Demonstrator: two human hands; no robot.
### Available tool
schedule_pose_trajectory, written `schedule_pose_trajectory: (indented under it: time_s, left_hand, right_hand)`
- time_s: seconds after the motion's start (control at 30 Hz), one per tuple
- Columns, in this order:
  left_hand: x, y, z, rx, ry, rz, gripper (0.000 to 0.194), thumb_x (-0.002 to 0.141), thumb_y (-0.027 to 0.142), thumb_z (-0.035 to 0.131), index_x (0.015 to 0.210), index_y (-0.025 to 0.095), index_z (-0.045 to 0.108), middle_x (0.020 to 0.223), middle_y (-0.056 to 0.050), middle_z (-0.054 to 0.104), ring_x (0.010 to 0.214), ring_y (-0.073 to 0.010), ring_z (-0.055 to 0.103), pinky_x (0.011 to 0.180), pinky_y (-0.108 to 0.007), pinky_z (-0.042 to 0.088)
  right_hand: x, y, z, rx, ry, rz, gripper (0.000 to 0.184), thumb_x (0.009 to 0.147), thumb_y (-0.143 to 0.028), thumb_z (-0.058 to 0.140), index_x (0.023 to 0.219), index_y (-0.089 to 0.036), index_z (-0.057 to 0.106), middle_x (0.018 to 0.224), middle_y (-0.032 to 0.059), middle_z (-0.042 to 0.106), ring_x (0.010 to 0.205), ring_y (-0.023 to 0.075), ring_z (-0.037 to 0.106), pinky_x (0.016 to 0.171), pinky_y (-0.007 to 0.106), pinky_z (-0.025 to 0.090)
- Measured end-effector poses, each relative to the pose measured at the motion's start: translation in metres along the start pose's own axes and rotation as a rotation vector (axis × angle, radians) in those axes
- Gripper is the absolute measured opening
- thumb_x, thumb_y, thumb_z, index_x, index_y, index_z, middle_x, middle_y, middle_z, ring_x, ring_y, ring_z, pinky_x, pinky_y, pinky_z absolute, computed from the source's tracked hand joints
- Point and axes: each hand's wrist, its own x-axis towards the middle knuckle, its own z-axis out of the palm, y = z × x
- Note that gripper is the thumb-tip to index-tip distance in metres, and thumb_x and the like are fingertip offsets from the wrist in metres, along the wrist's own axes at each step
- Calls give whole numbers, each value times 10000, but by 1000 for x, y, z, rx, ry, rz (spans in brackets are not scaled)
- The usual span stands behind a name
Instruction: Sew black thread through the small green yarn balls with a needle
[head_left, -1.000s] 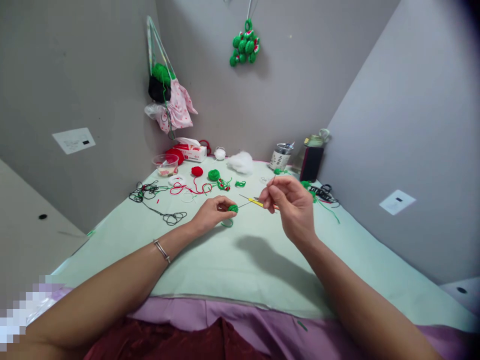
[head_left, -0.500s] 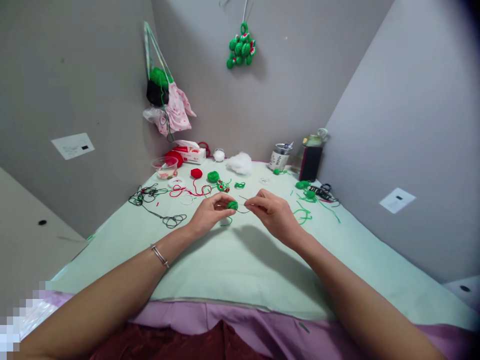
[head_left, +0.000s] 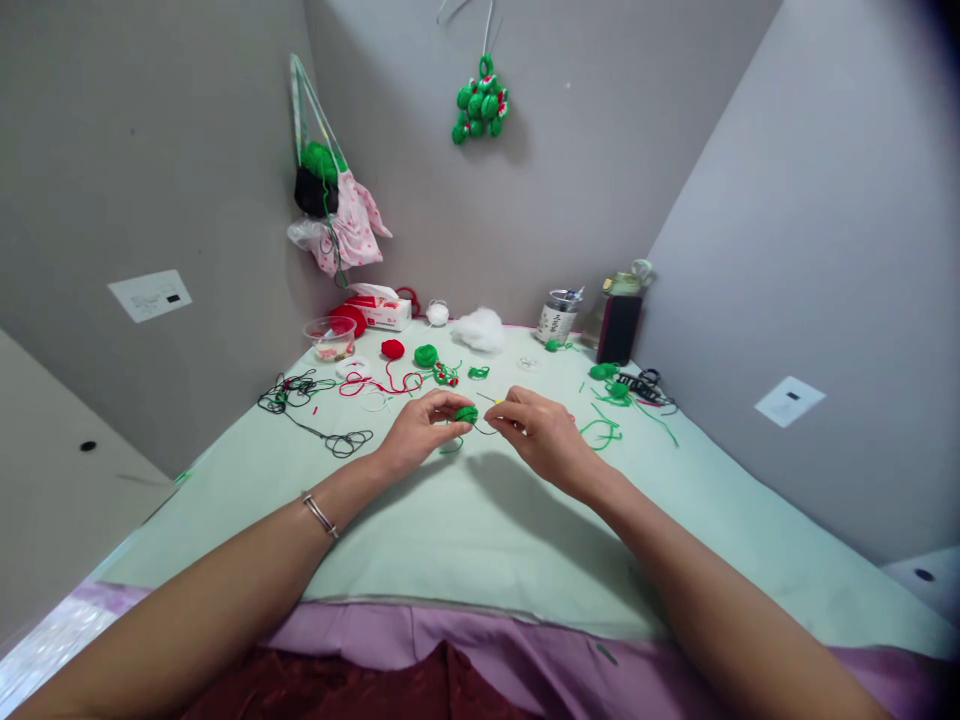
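Note:
My left hand [head_left: 421, 428] pinches a small green crocheted ball [head_left: 466, 413] just above the pale green table cover [head_left: 480, 520]. Close to its right, my right hand [head_left: 541, 432] is closed in a pinch on a thin needle with dark thread running to the ball; the needle itself is barely visible. A silver bangle [head_left: 320, 514] sits on my left wrist.
Black yarn tangle [head_left: 300, 392] lies left, red yarn [head_left: 379, 378] and green crocheted pieces [head_left: 427, 354] behind the hands. White stuffing [head_left: 480, 326], a tin [head_left: 556, 315] and a dark bottle [head_left: 619, 325] stand at the back. Green scraps [head_left: 606, 430] lie right. Green crocheted bunch [head_left: 480, 103] hangs on the wall.
My right hand came down from a raised position and moved left, close to the green ball. The left hand has stayed put with the ball.

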Motion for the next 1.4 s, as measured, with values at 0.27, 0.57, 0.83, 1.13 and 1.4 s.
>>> schedule_pose_trajectory:
  time_s: [0.27, 0.57, 0.83, 1.13, 1.4]
  left_hand:
    - [-3, 6, 3, -62, -29, -21, 401, 729, 310, 773, 1104, 185, 707, 1107, -91, 682, 998, -211, 630, 897, -368, 511]
    - [-7, 10, 4, -119, -1, 67, 311, 773, 297, 742, 1043, 160, 671, 1036, -80, 699, 973, -186, 639, 923, -359, 506]
    - [-9, 14, 6, -173, -42, 96, 274, 769, 278, 749, 1016, 171, 695, 1026, -61, 705, 964, -177, 647, 909, -325, 509]
    - [-10, 17, 7, -145, 21, 63, 288, 731, 327, 781, 944, 161, 681, 936, -58, 712, 892, -179, 657, 846, -326, 523]
    - [-7, 16, 3, -141, 30, 98, 295, 743, 330, 775, 969, 169, 675, 971, -63, 730, 934, -191, 673, 903, -355, 510]
  right_hand:
    - [5, 3, 1, 263, -22, 120, 146, 896, -201, 588, 818, -198, 711, 732, 9, 562, 639, 120, 498, 617, 252, 352]
    - [10, 21, 0, 568, -3, 222, 176, 835, -347, 672, 796, -178, 699, 800, 29, 632, 703, 146, 537, 658, 287, 404]
    - [9, 12, -1, 648, -24, 193, 229, 836, -396, 679, 775, -176, 693, 774, 27, 624, 693, 146, 535, 655, 290, 414]
    - [9, 15, 8, 626, 39, 207, 188, 818, -376, 695, 799, -193, 735, 810, 31, 605, 742, 154, 552, 673, 285, 438]
    - [10, 6, 4, 706, -47, 257, 179, 786, -336, 676, 826, -167, 719, 778, 27, 647, 617, 117, 511, 608, 276, 444]
